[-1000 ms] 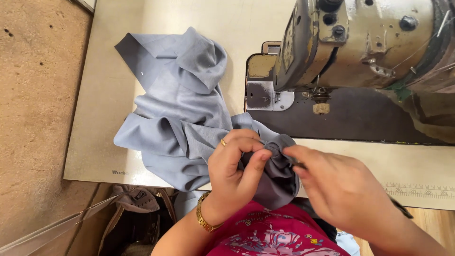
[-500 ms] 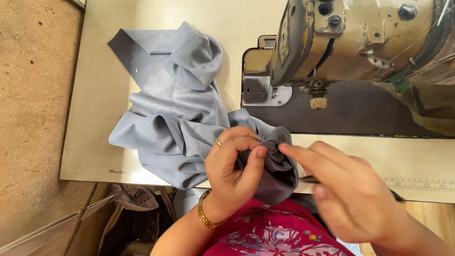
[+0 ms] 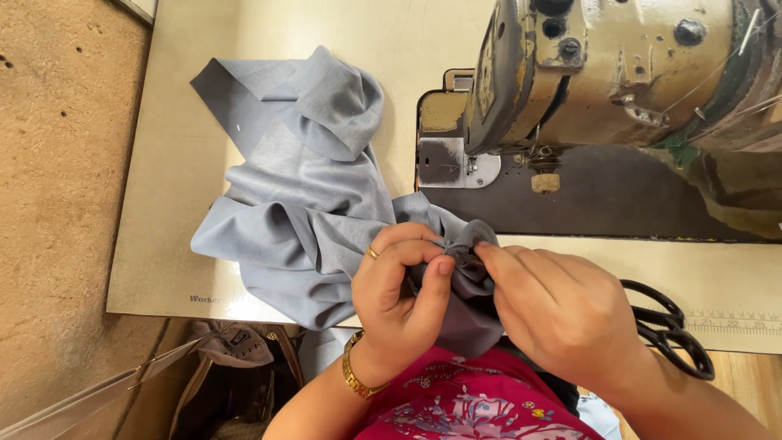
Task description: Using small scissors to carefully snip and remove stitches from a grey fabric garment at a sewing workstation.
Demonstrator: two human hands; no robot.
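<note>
A crumpled grey-blue cloth (image 3: 301, 187) lies across the cream sewing table (image 3: 163, 244), its near end bunched at the table's front edge. My left hand (image 3: 403, 297), with a gold ring and a gold bracelet, pinches that bunched end. My right hand (image 3: 562, 314) meets it from the right, fingertips pinching the same fold of cloth. Both hands sit just in front of the old beige sewing machine (image 3: 619, 73), below its needle and metal plate (image 3: 456, 167).
Black scissors (image 3: 672, 330) lie on the table to the right, partly behind my right wrist. A printed ruler strip (image 3: 733, 322) runs along the front right edge. A brown bag (image 3: 232, 367) sits on the floor under the table's left side.
My right hand has come back onto the bunched cloth after lifting slightly away. The left hand has kept its pinch. The view has shifted a little.
</note>
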